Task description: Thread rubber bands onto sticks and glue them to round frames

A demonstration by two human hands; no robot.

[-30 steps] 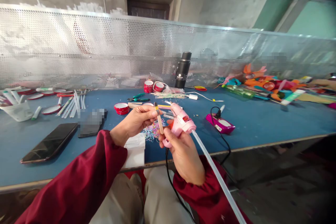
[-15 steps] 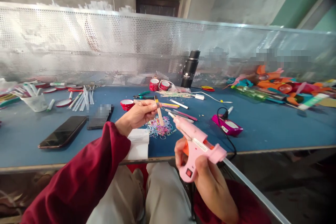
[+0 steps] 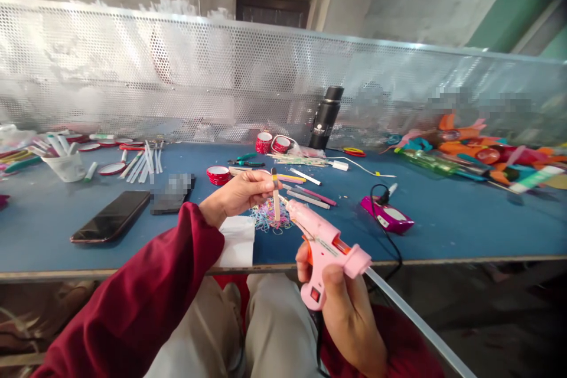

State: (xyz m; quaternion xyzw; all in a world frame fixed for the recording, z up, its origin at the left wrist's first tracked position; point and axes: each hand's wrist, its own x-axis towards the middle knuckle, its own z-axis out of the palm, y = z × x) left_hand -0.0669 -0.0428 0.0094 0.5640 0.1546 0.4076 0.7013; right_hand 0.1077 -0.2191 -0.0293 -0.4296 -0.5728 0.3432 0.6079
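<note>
Between the thumb and fingers of my left hand [image 3: 243,194] is a flat wooden craft stick [image 3: 277,205], held upright with a dark and yellow band near its top. My right hand [image 3: 349,307] grips a pink hot glue gun [image 3: 322,242] by its handle. A long translucent glue stick [image 3: 416,316] sticks out of the gun's back end. The gun's nozzle points at the craft stick and is very close to it; whether they touch I cannot tell. Behind and below them lies a pile of colourful rubber bands [image 3: 268,221]. A white paper [image 3: 237,242] sits under my left wrist.
Two phones, one black [image 3: 113,217], lie at the left near a cup of pens [image 3: 68,166] and loose glue sticks [image 3: 137,166]. Red tape rolls [image 3: 218,175], markers and a black bottle [image 3: 326,118] stand farther back. A purple power box [image 3: 386,214] with a cable is at the right.
The glue gun has moved left and its nozzle is now closer to the craft stick. The craft stick is more upright and slightly lower. The view has shifted a little.
</note>
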